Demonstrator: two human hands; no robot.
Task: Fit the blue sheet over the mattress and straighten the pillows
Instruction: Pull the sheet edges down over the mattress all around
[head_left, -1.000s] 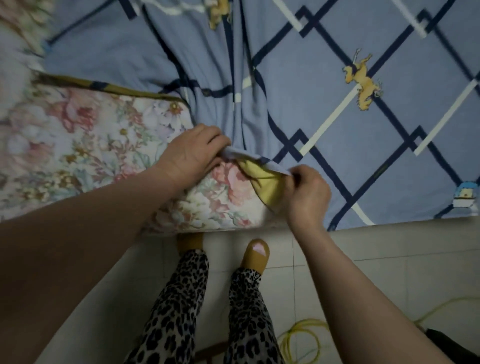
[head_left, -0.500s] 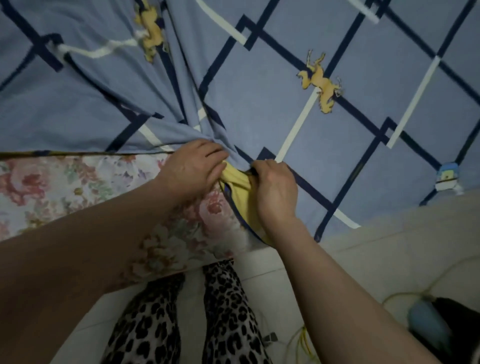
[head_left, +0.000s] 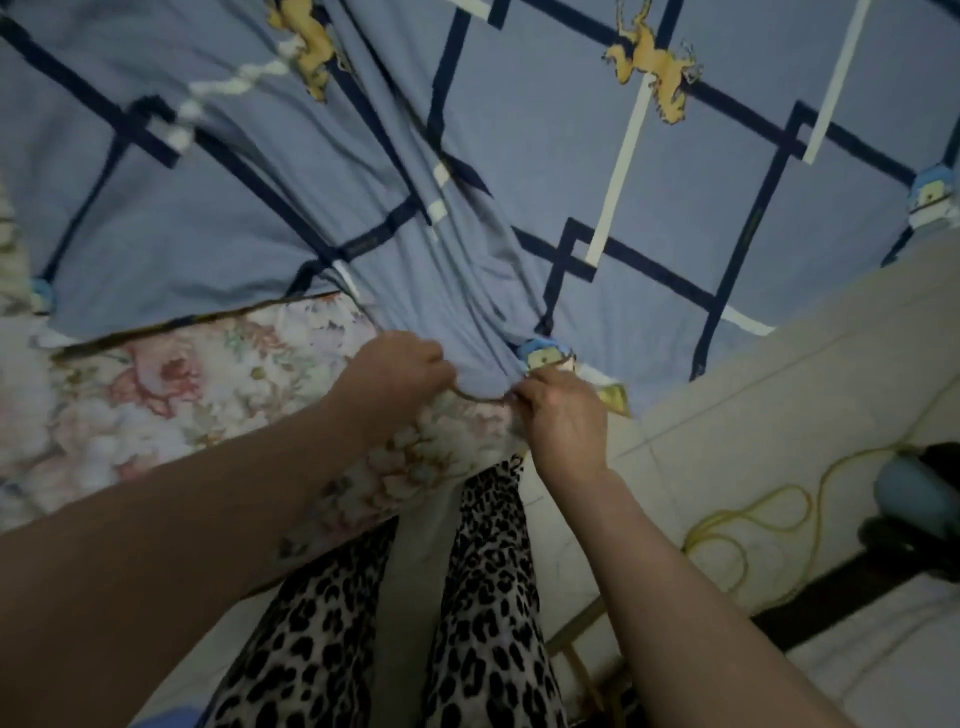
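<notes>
2 hands (head_left: 395, 371) (head_left: 563, 415) pinch the blue sheet (head_left: 332, 208) (bunched hem) over the mattress (head_left: 156, 395).

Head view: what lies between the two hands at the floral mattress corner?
A bunched hem of the blue patterned sheet spans from the left hand to the right hand, over the floral mattress.

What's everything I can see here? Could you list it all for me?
blue sheet: one, blue with navy and white lines and small yellow figures, spread over the bed, its edge bunched at the near corner
mattress: one, floral pink and cream, bare at the left near side
floor: pale tiles, right and below
cord: one, yellow, looped on the floor at right
dark object: one, black and bluish, far right, too blurred to identify
trousers: leopard print, bottom centre
left hand: grip closed on the sheet's edge
right hand: grip pinching the same edge
</notes>
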